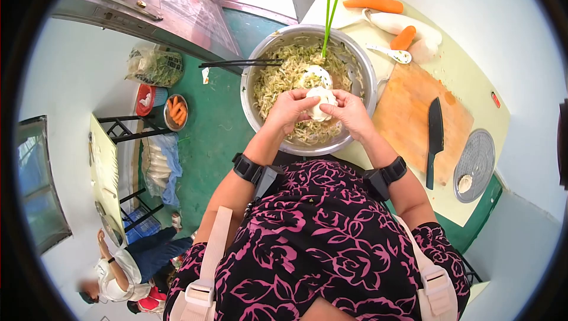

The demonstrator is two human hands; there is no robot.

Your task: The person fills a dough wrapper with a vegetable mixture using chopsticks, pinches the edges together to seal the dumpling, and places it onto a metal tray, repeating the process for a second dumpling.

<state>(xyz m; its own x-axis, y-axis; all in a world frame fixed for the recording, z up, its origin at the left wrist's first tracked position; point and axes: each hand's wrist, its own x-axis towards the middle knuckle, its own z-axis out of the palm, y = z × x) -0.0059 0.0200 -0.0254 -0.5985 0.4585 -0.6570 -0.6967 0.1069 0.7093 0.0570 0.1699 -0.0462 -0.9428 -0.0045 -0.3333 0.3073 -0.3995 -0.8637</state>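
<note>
1. On the floor, well apart from me to my left, a bowl of carrots (176, 107) stands.
2. The large metal basin (248, 96) covers part of the desk's left edge; I cannot tell what it rests on. A shredded filling (275, 63) lies in it, and black chopsticks (248, 62) reach over its left rim.
3. My left hand (287, 111) is narrow, fingers and thumb pinching the left side of a white dough piece (321, 108), which I hold above the filling.
4. Green chopsticks (329, 16) stand tilted at the basin's far side.
5. My right hand (350, 114) grips the dough piece's other side, its thumb on top.
6. Toward the far edge of the desk (455, 60) lie one carrot (373, 5), a spoon (397, 55), a shorter carrot (403, 37) and a white radish (402, 24).
7. Nearer me, a cutting board (402, 123) carries a dark knife (435, 128), its handle toward the desk's near edge.
8. By the desk's near right corner, a perforated metal plate (476, 155) bears a small pale bun (465, 183).
</note>
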